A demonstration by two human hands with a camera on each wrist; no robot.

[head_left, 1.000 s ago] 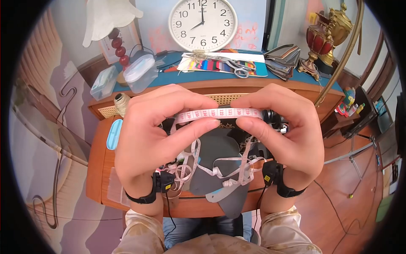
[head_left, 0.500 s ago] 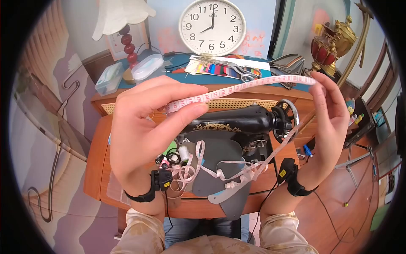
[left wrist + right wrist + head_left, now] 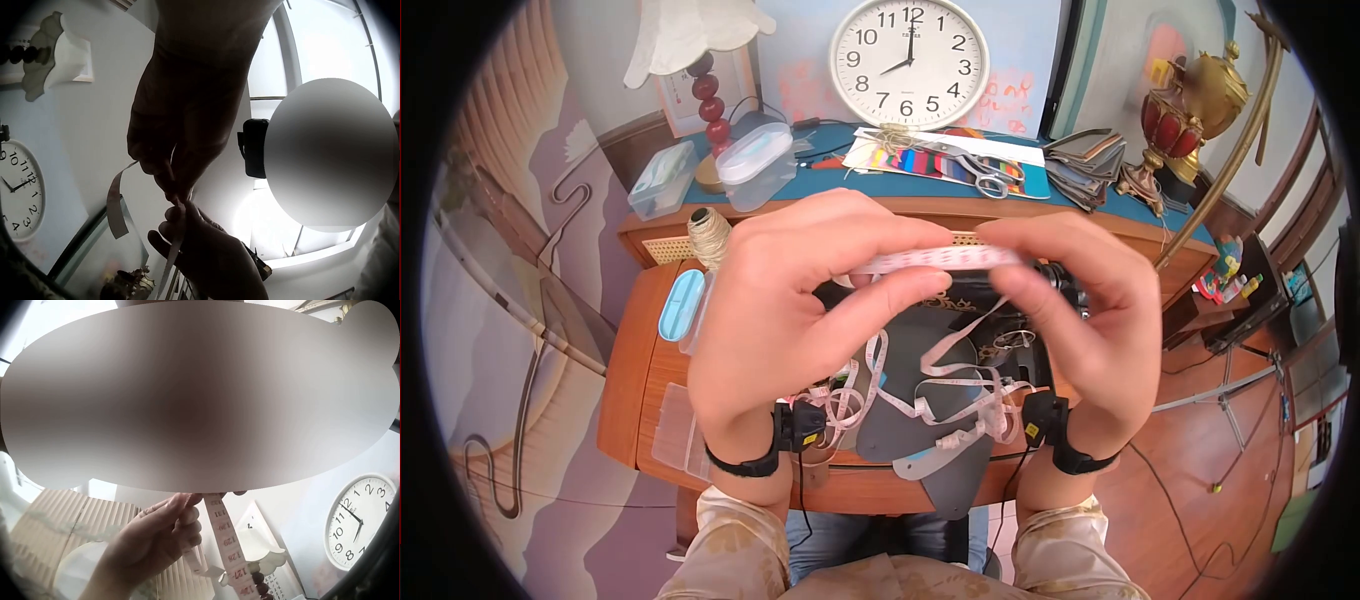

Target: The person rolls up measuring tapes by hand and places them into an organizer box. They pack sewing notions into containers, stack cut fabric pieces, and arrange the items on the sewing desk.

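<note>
We find the tape measure [image 3: 930, 260] stretched in a short span above the sewing machine [image 3: 972, 287], its print smeared by blur. Our left hand [image 3: 785, 310] pinches one end of that span between thumb and fingers. Our right hand [image 3: 1095, 310] closes thumb and fingertips on the other, its fingertips blurred. Held from both sides, the strip lies nearly flat, which we judge keeps it in control. Its slack [image 3: 998, 412] drops in tangled loops before the machine, leaving length to draw on. Left of the machine sit a thread cone [image 3: 709, 238] and a blue case [image 3: 682, 305]; behind it, scissors [image 3: 990, 182] and a clock [image 3: 910, 60], presumably kept out of the way.
</note>
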